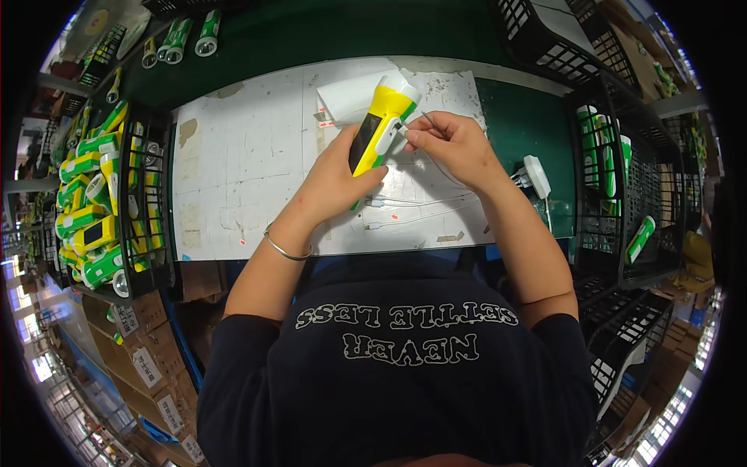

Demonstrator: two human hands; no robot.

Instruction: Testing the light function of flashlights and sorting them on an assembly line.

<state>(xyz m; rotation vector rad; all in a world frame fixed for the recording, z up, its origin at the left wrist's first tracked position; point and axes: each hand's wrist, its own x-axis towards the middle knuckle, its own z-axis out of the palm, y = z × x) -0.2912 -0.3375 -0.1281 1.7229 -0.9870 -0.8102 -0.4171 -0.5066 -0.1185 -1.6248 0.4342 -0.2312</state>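
My left hand [336, 177] is closed around the body of a yellow flashlight [394, 104] with a white head, a dark panel and a white switch strip. It is tilted, head pointing away from me. At the flashlight's side, my right hand [459, 149] pinches the white plug of a thin charging cable [445, 171]. The plug's tip is close to the switch strip; whether it sits in a socket I cannot tell. A thin dark rod-like piece [430, 121] shows by the right fingers. More white cables with plugs [381, 226] lie on the white board [257, 156].
Left stands a black crate [159, 268] full of yellow and green flashlights. Several flashlights [207, 35] lie on the green table at the back left. A white charger block [535, 176] sits right of the board. Black crates [622, 268] line the right side. Rolled white sheet [350, 97] lies behind my hands.
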